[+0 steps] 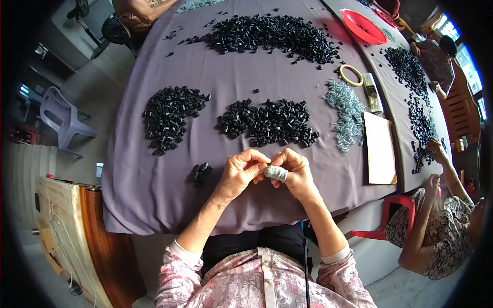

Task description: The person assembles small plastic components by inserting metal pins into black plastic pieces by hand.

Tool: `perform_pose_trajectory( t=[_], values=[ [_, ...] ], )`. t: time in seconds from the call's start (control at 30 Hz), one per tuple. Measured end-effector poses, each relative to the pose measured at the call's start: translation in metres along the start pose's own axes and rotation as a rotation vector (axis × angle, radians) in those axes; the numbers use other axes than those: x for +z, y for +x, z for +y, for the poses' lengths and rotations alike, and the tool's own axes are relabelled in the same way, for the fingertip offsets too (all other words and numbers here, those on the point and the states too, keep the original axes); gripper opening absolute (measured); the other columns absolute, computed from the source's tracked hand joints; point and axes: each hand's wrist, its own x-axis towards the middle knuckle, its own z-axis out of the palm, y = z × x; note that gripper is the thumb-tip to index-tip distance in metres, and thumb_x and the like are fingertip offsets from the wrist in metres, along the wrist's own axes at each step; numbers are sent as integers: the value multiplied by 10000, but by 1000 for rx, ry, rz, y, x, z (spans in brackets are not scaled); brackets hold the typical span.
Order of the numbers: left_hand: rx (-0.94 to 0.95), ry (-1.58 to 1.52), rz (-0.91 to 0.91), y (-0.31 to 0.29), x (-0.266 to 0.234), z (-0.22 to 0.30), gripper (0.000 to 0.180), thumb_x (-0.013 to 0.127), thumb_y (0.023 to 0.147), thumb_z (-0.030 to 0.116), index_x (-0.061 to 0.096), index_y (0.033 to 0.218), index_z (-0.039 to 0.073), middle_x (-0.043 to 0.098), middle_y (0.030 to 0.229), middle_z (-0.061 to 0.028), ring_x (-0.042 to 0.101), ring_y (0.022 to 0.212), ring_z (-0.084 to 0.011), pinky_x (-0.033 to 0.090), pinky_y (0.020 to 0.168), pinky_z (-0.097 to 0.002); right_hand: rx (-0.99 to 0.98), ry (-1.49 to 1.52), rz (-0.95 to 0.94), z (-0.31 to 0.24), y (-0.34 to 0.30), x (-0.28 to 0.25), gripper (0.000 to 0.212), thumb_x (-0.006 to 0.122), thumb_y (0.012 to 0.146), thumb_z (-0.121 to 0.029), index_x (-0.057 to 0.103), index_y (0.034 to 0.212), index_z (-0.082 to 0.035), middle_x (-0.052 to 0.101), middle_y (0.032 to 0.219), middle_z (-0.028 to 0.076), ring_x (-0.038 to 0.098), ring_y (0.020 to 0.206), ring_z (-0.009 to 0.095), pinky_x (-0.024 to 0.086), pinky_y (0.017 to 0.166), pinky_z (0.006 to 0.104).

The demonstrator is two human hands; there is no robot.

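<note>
Left hand (pixel 239 175) and right hand (pixel 299 177), fingertips pinched closed, contents hidden; black caps (pixel 280 123) just beyond look light, stiff: grip their sides.

just ahead of fingers (pixel 251 154): middle black pile (pixel 267 123) blocks | passage between it and left black pile (pixel 172 118) | beyond: wide desk (pixel 226 72) strip, then far black pile (pixel 272 37) | right: silvery heap (pixel 346 115), flat board (pixel 380 149) obstruct
</note>
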Motion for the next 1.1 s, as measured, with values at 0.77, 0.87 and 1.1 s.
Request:
perform_pose_trajectory(
  t=[0.77,0.87,1.1],
  values=[
    [-29,-55,-60,0,-2,-4,59,580,835,37,547,883,32,565,742,-9,503,599,-50,437,523,-188,-53,-26,45,-3,-7,10,152,657,790,-83,519,804,-21,603,726,51,557,570,75,404,435,178],
    [-11,-182,-9,-1,1,-1,190,577,834,28,473,991,49,559,774,-22,509,606,-59,442,520,-191,-77,-82,20,-6,-6,14,187,642,806,-89,557,956,-18,602,748,30,583,624,81,414,467,176],
    [-32,-243,-55,3,-1,-4,250,589,820,7,407,982,60,532,774,-39,519,604,-86,443,507,-204,-250,-411,-61,1,-4,5,296,670,770,-138,592,1031,-24,576,768,37,592,670,137,462,614,256]
  ],
)
